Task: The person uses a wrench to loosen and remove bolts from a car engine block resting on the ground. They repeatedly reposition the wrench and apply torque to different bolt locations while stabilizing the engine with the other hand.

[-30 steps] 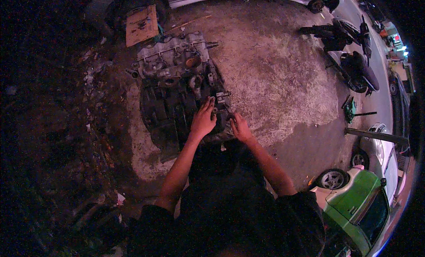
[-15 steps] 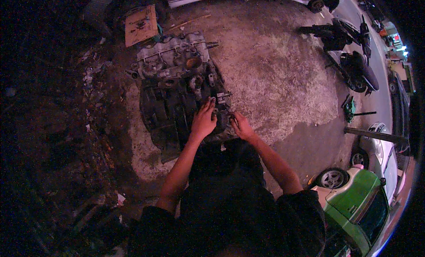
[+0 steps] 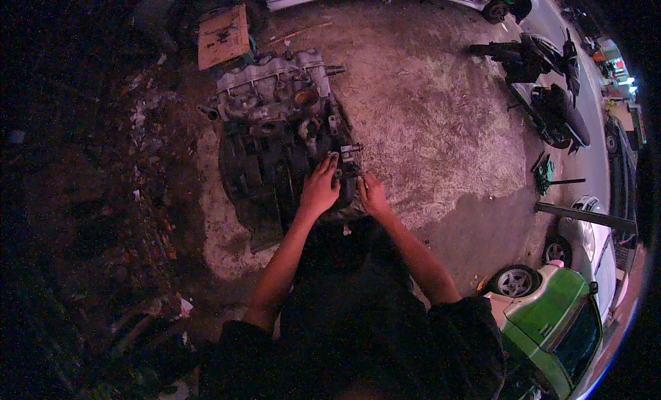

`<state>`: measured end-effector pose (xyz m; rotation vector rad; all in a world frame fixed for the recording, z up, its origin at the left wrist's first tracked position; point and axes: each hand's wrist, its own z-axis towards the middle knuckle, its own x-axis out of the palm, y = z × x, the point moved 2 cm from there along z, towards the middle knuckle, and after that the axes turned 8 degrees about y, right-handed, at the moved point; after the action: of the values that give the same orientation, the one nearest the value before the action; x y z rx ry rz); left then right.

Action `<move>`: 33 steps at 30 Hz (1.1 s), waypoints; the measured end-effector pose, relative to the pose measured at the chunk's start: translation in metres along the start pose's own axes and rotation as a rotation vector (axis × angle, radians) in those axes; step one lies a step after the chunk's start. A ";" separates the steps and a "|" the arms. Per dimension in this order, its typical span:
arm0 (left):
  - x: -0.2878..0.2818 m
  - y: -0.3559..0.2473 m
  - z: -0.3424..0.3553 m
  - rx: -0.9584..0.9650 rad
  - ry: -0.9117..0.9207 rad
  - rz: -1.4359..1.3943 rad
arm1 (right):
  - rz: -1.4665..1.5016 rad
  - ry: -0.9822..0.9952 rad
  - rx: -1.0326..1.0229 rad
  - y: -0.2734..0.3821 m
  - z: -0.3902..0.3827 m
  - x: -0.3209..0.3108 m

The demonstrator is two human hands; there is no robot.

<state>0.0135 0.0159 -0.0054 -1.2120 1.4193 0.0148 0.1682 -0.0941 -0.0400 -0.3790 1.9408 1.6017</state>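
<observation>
Concrete ground (image 3: 441,124) at night, engine (image 3: 275,124) at centre under left hand (image 3: 320,190) and right hand (image 3: 374,195), both spread flat on it, motorbike (image 3: 544,90) upper right, green car (image 3: 558,324) lower right.

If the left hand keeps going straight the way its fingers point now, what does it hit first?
The left hand points up the frame, fingertips already on the small grey metal bracket on the dark, greasy engine block. Going on, it would probably meet the block's raised grey castings just beyond; depth is hard to judge.
</observation>
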 end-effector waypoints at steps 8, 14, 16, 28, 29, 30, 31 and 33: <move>-0.005 -0.009 -0.001 -0.062 0.068 -0.009 | 0.030 -0.108 0.000 0.009 0.013 -0.001; -0.002 -0.008 -0.004 -0.044 0.076 -0.105 | -0.076 -0.257 -0.181 0.010 0.047 -0.004; 0.000 -0.004 -0.002 -0.047 0.069 -0.104 | -0.043 -0.230 -0.098 0.010 0.050 -0.002; 0.008 0.010 0.003 -0.001 0.016 -0.067 | 0.067 -0.291 -0.085 0.000 0.015 -0.007; 0.007 0.010 0.004 0.011 0.004 -0.085 | 0.082 -0.273 -0.045 -0.006 0.011 -0.005; 0.006 0.010 0.005 0.021 -0.006 -0.097 | 0.095 -0.267 -0.042 -0.011 0.007 -0.003; 0.006 0.010 0.005 0.009 0.008 -0.110 | 0.104 -0.260 -0.025 -0.016 0.003 0.000; 0.004 0.009 0.003 0.023 -0.014 -0.115 | 0.113 -0.269 -0.008 -0.022 -0.002 0.005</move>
<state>0.0111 0.0195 -0.0152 -1.2699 1.3328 -0.0724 0.1760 -0.1003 -0.0603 -0.0527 1.7778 1.6379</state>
